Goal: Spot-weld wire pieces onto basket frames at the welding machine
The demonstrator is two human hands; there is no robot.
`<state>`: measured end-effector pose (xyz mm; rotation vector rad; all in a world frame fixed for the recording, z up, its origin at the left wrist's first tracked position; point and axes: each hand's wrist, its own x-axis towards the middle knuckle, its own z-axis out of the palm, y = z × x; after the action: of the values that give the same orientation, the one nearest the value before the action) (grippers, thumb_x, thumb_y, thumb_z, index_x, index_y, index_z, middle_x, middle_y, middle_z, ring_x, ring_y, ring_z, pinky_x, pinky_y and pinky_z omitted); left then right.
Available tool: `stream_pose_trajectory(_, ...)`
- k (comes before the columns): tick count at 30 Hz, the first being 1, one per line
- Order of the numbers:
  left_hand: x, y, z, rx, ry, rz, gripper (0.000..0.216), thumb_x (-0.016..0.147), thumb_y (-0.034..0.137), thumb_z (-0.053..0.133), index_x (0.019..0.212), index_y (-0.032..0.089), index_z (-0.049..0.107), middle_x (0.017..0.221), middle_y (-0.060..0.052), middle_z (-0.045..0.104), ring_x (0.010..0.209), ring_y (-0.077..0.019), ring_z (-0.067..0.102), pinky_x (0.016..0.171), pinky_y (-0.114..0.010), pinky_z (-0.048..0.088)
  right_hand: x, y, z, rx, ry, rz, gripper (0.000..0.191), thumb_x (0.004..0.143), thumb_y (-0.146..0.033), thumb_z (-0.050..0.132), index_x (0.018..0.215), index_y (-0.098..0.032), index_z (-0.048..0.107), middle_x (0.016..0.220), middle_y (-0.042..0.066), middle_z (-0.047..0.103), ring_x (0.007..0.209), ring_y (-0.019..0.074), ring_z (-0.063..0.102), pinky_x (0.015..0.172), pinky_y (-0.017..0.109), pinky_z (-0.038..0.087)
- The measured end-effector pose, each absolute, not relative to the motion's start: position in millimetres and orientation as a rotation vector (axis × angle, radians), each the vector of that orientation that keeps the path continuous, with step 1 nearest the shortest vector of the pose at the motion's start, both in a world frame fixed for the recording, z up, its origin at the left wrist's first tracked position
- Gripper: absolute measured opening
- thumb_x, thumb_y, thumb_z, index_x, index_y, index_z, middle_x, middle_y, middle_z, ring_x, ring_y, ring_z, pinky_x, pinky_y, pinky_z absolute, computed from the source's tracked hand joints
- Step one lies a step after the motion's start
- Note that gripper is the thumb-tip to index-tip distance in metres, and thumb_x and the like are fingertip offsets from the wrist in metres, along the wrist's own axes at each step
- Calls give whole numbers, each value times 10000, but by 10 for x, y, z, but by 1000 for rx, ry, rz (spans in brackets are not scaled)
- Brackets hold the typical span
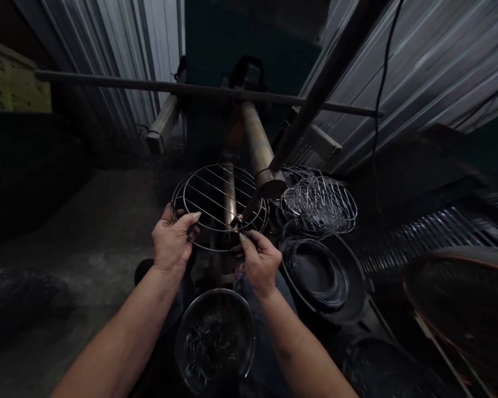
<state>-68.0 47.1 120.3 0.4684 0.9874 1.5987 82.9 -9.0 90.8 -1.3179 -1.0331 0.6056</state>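
I hold a round wire rack [219,202] with parallel cross wires level in front of me. My left hand [172,240] grips its left rim, fingers curled over the ring. My right hand [258,260] pinches the near rim at the lower right. The rack sits over the tip of a welding machine's brass-coloured arms [257,149], whose lower electrode touches the wires near the middle.
A metal bowl [216,337] of small wire pieces rests below my wrists. To the right lie a pile of finished wire racks [317,202] and a stack of wire rings in a dark pan [319,273]. Corrugated metal walls stand behind; a horizontal bar [170,88] crosses above.
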Motion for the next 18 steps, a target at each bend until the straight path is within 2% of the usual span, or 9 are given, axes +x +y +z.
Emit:
stream_pose_trajectory(9, -664, 555, 1179, 442, 1016, 1581, 428, 470, 159, 815, 829, 173, 582, 747, 36, 536, 565, -90, 516, 454, -197, 418, 867, -44, 788, -1365, -1050, 537, 294, 799, -443, 639, 857, -159, 690, 727, 52, 689, 624, 187, 648, 549, 283, 528)
stream_pose_trajectory(18, -652, 610, 1227, 398, 1027, 1568, 462, 434, 159, 817, 824, 176, 569, 710, 43, 540, 551, -87, 518, 456, -192, 395, 844, 4, 885, -1324, -979, 651, 255, 748, -410, 673, 802, -161, 680, 661, 31, 661, 528, 166, 619, 514, 271, 506)
